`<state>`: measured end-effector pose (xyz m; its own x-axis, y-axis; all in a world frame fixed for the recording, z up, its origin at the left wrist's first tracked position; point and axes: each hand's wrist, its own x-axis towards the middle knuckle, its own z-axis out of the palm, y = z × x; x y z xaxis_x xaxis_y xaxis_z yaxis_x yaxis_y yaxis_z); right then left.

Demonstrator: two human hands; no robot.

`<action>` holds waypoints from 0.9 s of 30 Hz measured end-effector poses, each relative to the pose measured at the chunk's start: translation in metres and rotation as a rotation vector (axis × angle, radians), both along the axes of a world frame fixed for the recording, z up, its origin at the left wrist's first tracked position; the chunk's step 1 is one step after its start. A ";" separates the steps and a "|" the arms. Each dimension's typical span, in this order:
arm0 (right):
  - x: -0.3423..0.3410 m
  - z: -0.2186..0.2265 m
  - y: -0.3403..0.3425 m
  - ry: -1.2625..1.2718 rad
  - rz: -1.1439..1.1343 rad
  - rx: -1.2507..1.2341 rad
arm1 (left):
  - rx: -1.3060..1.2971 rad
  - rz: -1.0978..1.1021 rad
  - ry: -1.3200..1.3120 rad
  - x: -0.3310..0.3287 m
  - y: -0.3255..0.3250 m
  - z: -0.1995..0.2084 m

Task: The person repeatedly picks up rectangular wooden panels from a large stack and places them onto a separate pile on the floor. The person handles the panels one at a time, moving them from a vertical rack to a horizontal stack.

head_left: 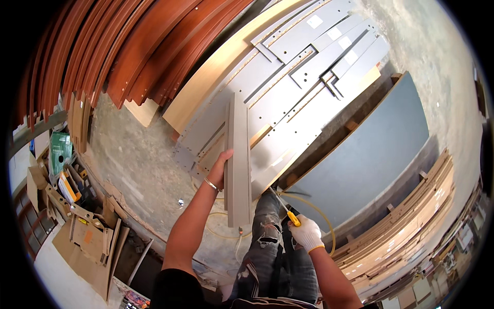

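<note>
My bare left hand (219, 172), with a metal band at the wrist, grips the left edge of a long grey-beige board (238, 175) with a lengthwise groove. The board stretches away from me over a stack of light grey panels (278, 98) with dark holes and slots. In a white knit glove, my right hand (307, 234) is closed round the yellow handle of a screwdriver (294, 218). Its shaft points up and left, over my jeans, close to the near corner of the stack. The fingers of my left hand are partly hidden behind the board.
Reddish-brown panels (149, 56) stand in rows at the upper left. A large blue-grey board (365, 144) lies right of the stack, with wooden strips (406, 226) beyond it. Cardboard scraps (87, 242) pile up at the left. A yellow hose (325, 219) curls past my legs.
</note>
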<state>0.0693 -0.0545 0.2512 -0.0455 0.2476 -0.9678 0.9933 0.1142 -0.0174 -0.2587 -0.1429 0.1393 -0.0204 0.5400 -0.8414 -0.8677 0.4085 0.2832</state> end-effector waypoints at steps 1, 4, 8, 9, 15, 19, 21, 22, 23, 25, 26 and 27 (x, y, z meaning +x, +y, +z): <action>-0.001 0.005 0.001 0.027 0.013 0.010 | -0.029 0.008 0.016 -0.001 -0.003 0.004; -0.005 0.017 0.008 -0.005 -0.015 -0.083 | -0.051 0.049 0.010 -0.009 0.003 0.022; 0.012 0.017 -0.004 0.032 0.001 -0.024 | -0.006 0.100 0.049 -0.009 0.003 0.044; 0.014 0.016 -0.008 0.031 0.029 0.005 | -0.019 0.094 0.104 -0.008 -0.005 0.037; 0.031 0.029 -0.020 0.113 0.104 -0.098 | -0.172 -0.004 0.324 0.019 -0.035 0.014; 0.033 0.049 -0.013 0.184 0.263 -0.267 | -0.067 -0.079 1.095 0.041 -0.042 0.022; 0.039 0.053 -0.018 0.221 0.324 -0.211 | -0.110 -0.155 1.328 0.042 -0.046 0.026; 0.039 0.049 -0.021 0.123 0.216 -0.072 | -0.135 -0.158 1.359 0.042 -0.047 0.031; 0.041 0.046 -0.023 0.142 0.051 0.092 | -0.161 -0.160 1.389 0.043 -0.046 0.035; 0.037 0.050 -0.019 0.152 -0.032 -0.026 | -0.202 -0.147 1.399 0.048 -0.049 0.037; 0.032 0.057 -0.026 0.189 0.155 -0.054 | -0.216 -0.140 1.404 0.050 -0.050 0.039; 0.029 0.065 -0.033 0.222 0.344 -0.080 | -0.251 -0.084 1.353 0.056 -0.048 0.041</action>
